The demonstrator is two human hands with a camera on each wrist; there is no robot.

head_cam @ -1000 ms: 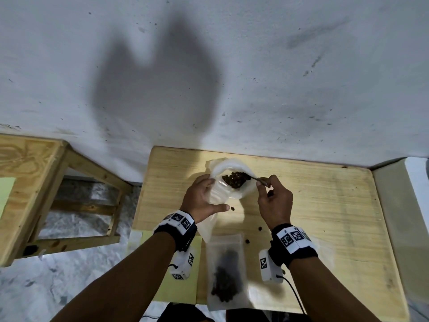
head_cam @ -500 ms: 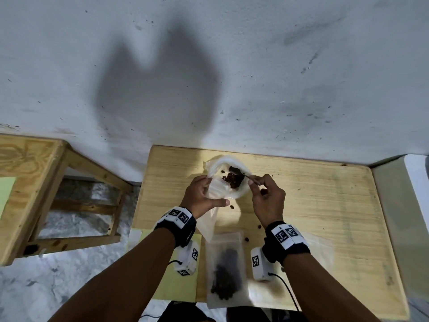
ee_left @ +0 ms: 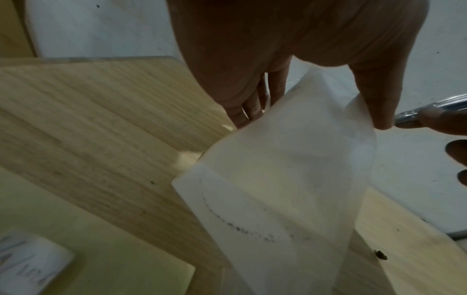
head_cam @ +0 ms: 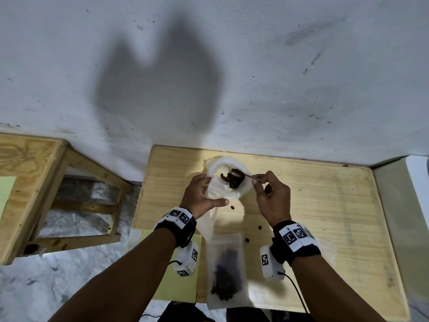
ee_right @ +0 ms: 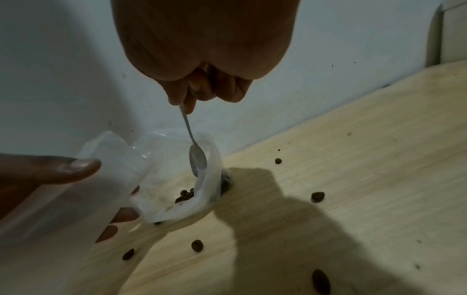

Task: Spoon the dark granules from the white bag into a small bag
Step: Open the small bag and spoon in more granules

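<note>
A white bag (head_cam: 217, 167) stands open at the back middle of the wooden table, with dark granules (head_cam: 233, 180) inside. My left hand (head_cam: 212, 191) grips its near-left side. A frosted small bag (head_cam: 212, 221) hangs from that hand; the left wrist view shows it (ee_left: 278, 179) held between thumb and fingers. My right hand (head_cam: 256, 180) pinches the handle of a thin metal spoon (head_cam: 247, 175). The spoon's bowl (ee_right: 198, 161) sits inside the bag mouth above the granules (ee_right: 185, 196), with nothing visible in it. Another small clear bag (head_cam: 226, 273), holding granules, lies flat by the near edge.
Loose granules (head_cam: 232, 207) lie scattered on the table (head_cam: 325, 205) between the hands, and more (ee_right: 197, 245) show in the right wrist view. A yellow-green sheet (head_cam: 171, 282) lies at the near left. A wooden frame (head_cam: 30, 182) stands left, the wall behind.
The right hand has shifted the spoon slightly inside the bag mouth. The left hand keeps the same hold on the bags, and the granule pile looks a little more broken up.
</note>
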